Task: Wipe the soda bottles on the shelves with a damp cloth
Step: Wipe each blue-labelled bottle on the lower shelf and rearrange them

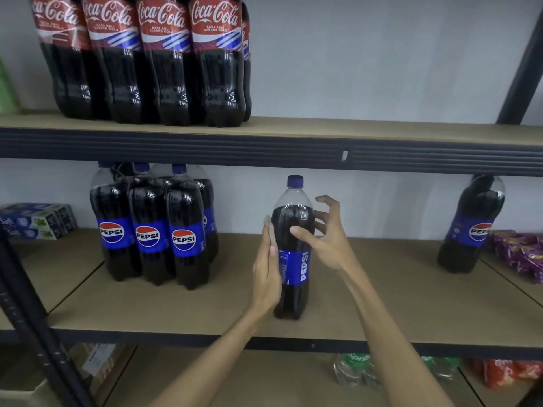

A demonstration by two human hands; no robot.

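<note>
A Pepsi bottle with a blue cap stands upright in the middle of the middle shelf. My left hand lies flat against the bottle's left side, fingers straight. A pale grey patch, perhaps the cloth, shows under its fingertips. My right hand curls round the bottle's right shoulder. Its thumb lies on the front and its fingers are bent behind, the top ones a little off the plastic. Several more Pepsi bottles stand grouped at the left, and one Pepsi bottle at the far right. Coca-Cola bottles fill the left of the upper shelf.
Toothpaste boxes lie at the far left of the middle shelf, purple snack packs at the far right. Black uprights frame the rack. On the lower shelf stand Sprite bottles, orange packs and a carton.
</note>
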